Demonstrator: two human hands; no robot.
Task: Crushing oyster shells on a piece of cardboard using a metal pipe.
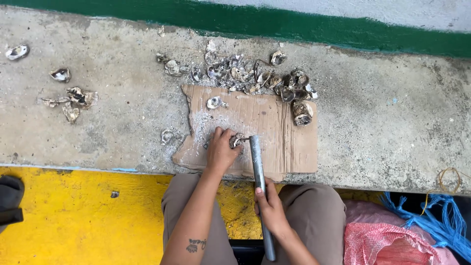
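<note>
The oyster shell [237,140] lies on the torn cardboard sheet [274,127] at the ledge's near edge, pinned under the fingers of the left hand [221,149]; it looks hard, rough, brittle and sharp-rimmed, likely to skid or chip, so it seems best pressed flat from above by its thicker hump. The right hand [270,206] is wrapped tight round the middle of one grey metal pipe [258,186], stiff and probably heavy, its top end touching the shell. Outward: one cardboard sheet, a heap of shells [250,76] too crowded to count, about five loose shells [68,95] far left on the concrete ledge [392,127]
</note>
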